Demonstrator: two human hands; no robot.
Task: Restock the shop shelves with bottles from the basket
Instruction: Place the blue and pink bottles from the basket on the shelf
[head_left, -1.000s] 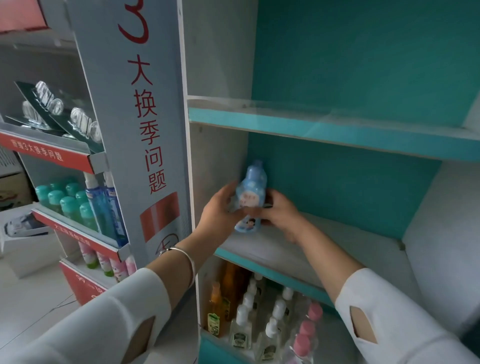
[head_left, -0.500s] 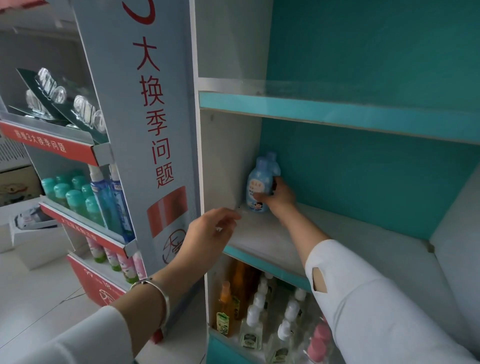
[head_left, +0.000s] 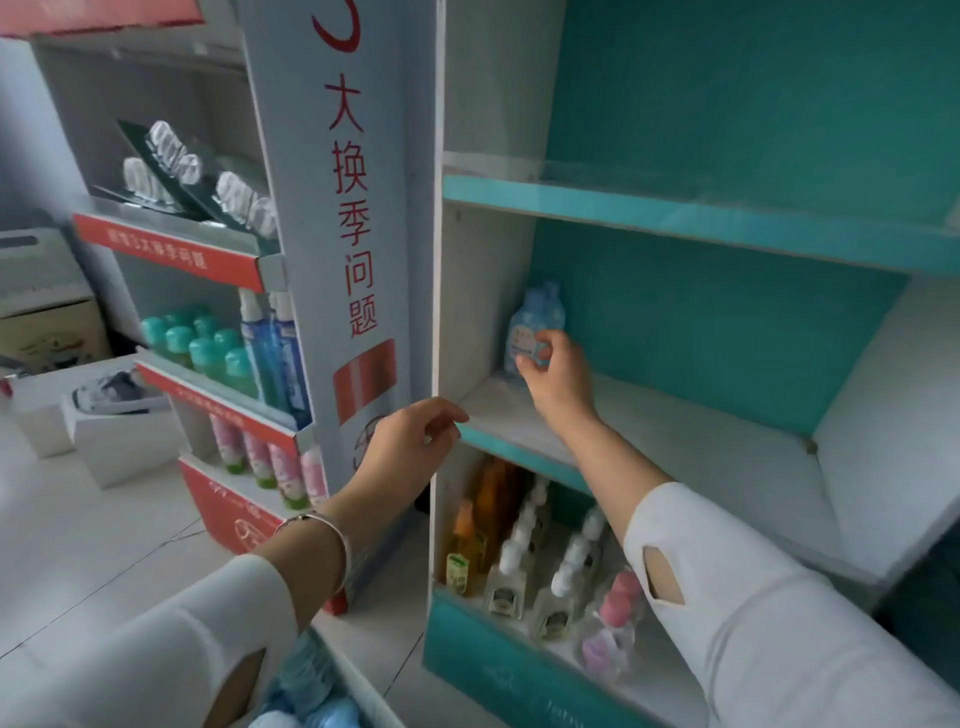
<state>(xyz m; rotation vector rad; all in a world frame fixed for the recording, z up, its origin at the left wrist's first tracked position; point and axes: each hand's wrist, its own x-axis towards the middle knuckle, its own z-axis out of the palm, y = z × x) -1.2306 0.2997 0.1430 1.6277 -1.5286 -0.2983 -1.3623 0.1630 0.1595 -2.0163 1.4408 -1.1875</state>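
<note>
Gripping the pale blue bottle, right hand is seating it upright in far-left corner of middle shelf; left hand is hovering empty, loosely curled.

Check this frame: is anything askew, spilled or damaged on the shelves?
Nothing stands out. The blue bottle stands upright in the back left corner of the middle shelf, held by the right hand; lower-shelf bottles stand in rows, nothing spilled.

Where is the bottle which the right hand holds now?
In the head view, the light blue bottle stands at the back left corner of the middle shelf, beside its white side wall, above the pump bottles.
</note>
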